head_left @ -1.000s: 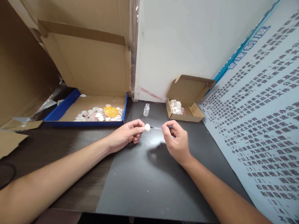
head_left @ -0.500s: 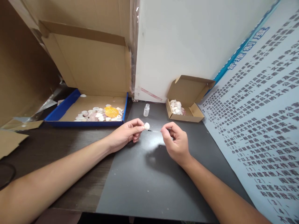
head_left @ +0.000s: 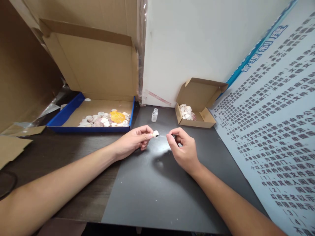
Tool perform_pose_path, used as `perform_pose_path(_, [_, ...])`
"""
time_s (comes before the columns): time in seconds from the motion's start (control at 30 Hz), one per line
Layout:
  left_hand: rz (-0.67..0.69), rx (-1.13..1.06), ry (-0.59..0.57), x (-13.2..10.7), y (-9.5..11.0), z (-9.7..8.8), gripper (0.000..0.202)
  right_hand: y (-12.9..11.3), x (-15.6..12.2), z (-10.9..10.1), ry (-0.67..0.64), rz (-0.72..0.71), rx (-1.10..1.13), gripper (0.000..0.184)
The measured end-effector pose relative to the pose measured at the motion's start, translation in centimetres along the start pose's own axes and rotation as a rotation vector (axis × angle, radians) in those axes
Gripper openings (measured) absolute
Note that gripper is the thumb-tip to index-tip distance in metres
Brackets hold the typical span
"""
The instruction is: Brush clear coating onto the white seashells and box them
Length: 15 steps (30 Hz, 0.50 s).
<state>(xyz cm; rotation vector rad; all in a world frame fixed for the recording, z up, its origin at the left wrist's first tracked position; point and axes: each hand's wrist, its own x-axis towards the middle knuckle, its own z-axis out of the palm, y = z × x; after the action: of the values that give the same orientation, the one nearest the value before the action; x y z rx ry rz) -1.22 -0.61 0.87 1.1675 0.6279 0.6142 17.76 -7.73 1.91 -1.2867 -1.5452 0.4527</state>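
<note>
Shell (head_left: 156,133) wht, tool tip (head_left: 157,135) blk, mat (head_left: 157,186) dk gry, desk (head_left: 91,193) dk brn w/ woodgrain.

Small white shell (head_left: 156,133), held up; slim dark-tipped tool (head_left: 157,135), near-level, tip at shell's edge.

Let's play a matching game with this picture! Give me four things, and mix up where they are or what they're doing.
1. left hand
2. clear little bottle
3. orange piece
4. small brown box

A. standing upright on the dark mat
B. lid up, with shells inside
C. pinching a white shell
D. lying in the blue-sided box

Right pairs: 1-C, 2-A, 3-D, 4-B
</note>
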Motion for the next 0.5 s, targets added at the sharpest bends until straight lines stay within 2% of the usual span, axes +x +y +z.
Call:
perform_pose_path(0.13, [-0.014,0.006,0.005,-0.01,0.00,0.03,0.023,0.03,0.06,-0.14,0.069,0.030,-0.012,0.020])
perform_pose_path(0.3, [0.000,0.029,0.004,-0.03,0.00,0.05,0.023,0.13,0.06,-0.10,-0.033,0.043,0.056,0.020])
perform_pose_path(0.5, [0.013,0.058,-0.009,0.04,-0.15,-0.10,0.023,0.36,0.04,-0.11,0.052,0.066,0.044,0.023])
